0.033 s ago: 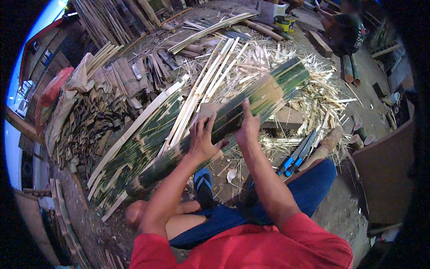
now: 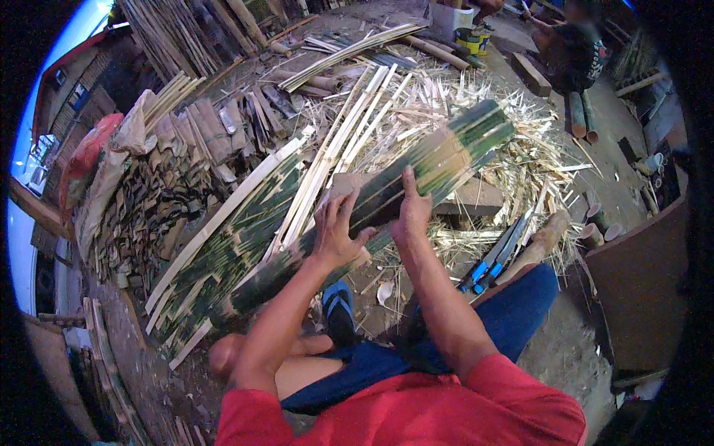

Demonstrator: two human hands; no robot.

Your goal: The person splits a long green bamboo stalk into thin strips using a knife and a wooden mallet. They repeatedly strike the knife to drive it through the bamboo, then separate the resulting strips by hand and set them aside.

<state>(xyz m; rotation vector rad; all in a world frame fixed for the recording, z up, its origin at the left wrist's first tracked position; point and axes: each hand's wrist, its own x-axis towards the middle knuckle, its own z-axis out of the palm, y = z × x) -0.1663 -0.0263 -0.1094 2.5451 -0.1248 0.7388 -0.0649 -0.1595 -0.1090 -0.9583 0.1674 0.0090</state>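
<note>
A thick bundle of green bamboo strips (image 2: pixel 454 152) lies slantwise before me, its upper end far right and its lower end (image 2: pixel 264 282) near left. Pale gaps run lengthwise between the strips. My left hand (image 2: pixel 338 229) grips the bundle's middle from above, fingers slightly apart over it and thumb toward the right. Just right of that, my right hand (image 2: pixel 411 214) is closed round the near side, thumb along the top and fingers hidden underneath. Behind the bundle shows a wooden block (image 2: pixel 476 195). More split green bamboo (image 2: pixel 238 230) lies beside it on the left.
Long pale strips (image 2: pixel 335 160) and a heap of shavings (image 2: pixel 524 160) lie beyond. Two blades with blue handles (image 2: pixel 494 260) rest by my right knee. Dark offcuts (image 2: pixel 152 204) are piled left. A person (image 2: pixel 576 48) sits far right near cut bamboo tubes (image 2: pixel 584 115).
The bundle has turned slightly in my hands, and the gaps between its strips show more. Its lower left end has shifted a little. Both hands stay in nearly the same place.
</note>
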